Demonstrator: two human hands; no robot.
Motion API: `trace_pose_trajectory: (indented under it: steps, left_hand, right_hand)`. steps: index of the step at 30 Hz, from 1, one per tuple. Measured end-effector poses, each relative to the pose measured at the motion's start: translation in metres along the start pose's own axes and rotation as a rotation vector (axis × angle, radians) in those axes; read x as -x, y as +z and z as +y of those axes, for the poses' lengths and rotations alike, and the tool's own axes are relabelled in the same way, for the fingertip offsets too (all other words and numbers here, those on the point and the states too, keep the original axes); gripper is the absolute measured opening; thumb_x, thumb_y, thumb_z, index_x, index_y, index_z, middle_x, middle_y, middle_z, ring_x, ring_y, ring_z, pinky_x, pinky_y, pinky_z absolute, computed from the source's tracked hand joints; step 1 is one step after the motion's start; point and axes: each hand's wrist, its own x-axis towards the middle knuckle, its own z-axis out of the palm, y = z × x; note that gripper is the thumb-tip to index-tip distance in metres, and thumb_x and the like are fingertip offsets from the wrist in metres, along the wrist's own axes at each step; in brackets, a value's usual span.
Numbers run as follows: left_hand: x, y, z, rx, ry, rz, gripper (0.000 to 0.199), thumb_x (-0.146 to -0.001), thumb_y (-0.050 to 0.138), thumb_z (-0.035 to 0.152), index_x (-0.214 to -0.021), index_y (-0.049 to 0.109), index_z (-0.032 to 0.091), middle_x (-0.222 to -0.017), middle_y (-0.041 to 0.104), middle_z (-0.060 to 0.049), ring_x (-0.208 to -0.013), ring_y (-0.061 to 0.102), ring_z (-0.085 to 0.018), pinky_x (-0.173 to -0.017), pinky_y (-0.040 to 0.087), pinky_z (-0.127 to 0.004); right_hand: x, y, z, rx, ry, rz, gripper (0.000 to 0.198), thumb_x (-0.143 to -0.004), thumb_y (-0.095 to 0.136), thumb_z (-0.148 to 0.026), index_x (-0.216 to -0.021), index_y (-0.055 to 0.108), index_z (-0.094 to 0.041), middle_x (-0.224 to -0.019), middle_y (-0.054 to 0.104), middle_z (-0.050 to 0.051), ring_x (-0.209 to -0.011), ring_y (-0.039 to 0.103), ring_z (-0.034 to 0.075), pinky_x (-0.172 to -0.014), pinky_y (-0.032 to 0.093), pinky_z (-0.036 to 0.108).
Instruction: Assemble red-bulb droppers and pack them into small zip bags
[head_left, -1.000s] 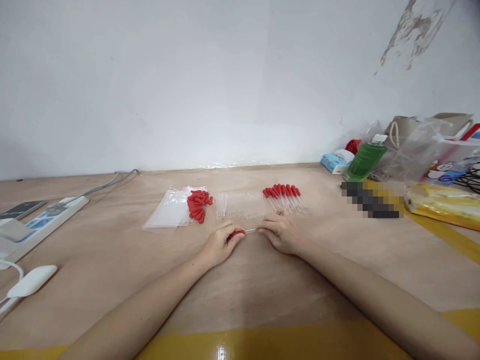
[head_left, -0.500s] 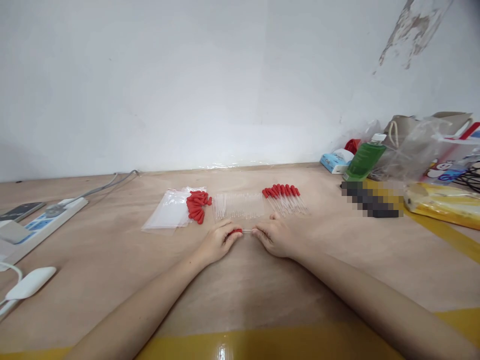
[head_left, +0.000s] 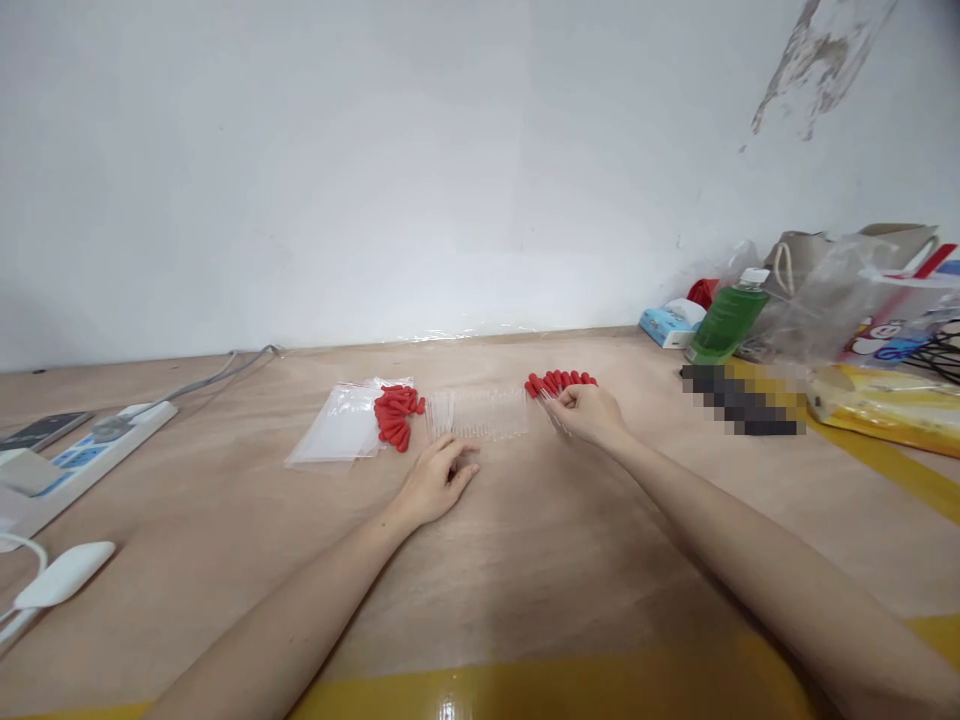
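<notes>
My left hand (head_left: 441, 478) rests on the table with nothing in it, thumb and fingers apart. Just beyond it lies a row of clear glass tubes (head_left: 495, 412). A heap of loose red rubber bulbs (head_left: 391, 412) is to the left of the tubes. At the right end of the row, my right hand (head_left: 592, 412) pinches the glass tube of a dropper with a red bulb (head_left: 533, 386). It holds this dropper beside several other red-bulbed droppers (head_left: 576, 378), whose tubes are partly hidden by the hand.
Clear plastic bags (head_left: 337, 425) lie left of the red bulbs. A power strip (head_left: 105, 455) and a phone (head_left: 45, 430) sit at the far left. On the right stand a green bottle (head_left: 726, 318) and a tissue pack (head_left: 667, 325), near a yellow packet (head_left: 885, 405).
My right hand has moved right and away from me, carrying the dropper to the assembled ones. My left hand has let go of the red bulb and stayed in place, its fingers now apart.
</notes>
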Motion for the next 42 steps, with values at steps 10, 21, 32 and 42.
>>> trace_pose_trajectory:
  steps: [10,21,32,42]
  left_hand:
    - [0.000,0.000,-0.002,0.029,-0.017,-0.042,0.018,-0.083,0.047,0.025,-0.091,0.060,0.017,-0.083,0.053,-0.003,-0.068,0.052,-0.013,-0.065,0.043,-0.026]
    - [-0.001,0.001,-0.002,0.042,-0.008,-0.023,0.017,-0.083,0.048,0.026,-0.091,0.061,0.018,-0.082,0.054,-0.003,-0.067,0.052,-0.013,-0.064,0.043,-0.026]
    - [-0.001,0.001,0.000,-0.094,-0.030,0.117,0.014,-0.081,0.050,0.027,-0.083,0.061,0.020,-0.080,0.055,-0.003,-0.077,0.052,-0.017,-0.070,0.042,-0.030]
    - [-0.026,-0.066,-0.051,-0.554,-0.412,0.467,0.025,-0.081,0.048,0.034,-0.097,0.062,0.021,-0.100,0.057,-0.008,-0.098,0.049,-0.027,-0.083,0.035,-0.038]
  right_hand:
    - [-0.010,0.031,-0.008,0.359,0.009,-0.002,0.038,-0.081,0.039,-0.040,-0.065,0.064,-0.016,-0.068,0.062,0.010,-0.074,0.056,0.024,-0.083,0.024,0.043]
    - [-0.010,0.030,-0.024,0.309,-0.048,-0.044,0.036,-0.079,0.042,-0.045,-0.064,0.063,-0.019,-0.065,0.062,0.007,-0.069,0.056,0.022,-0.078,0.026,0.042]
    - [-0.031,0.036,-0.038,0.277,0.132,-0.232,0.011,-0.068,0.052,-0.023,-0.065,0.061,-0.017,-0.061,0.061,0.009,-0.069,0.060,0.025,-0.071,0.032,0.040]
    - [0.008,0.019,-0.025,0.126,-0.188,-0.103,0.024,-0.085,0.034,-0.029,-0.081,0.054,-0.016,-0.075,0.062,0.009,-0.066,0.056,0.019,-0.056,0.032,0.028]
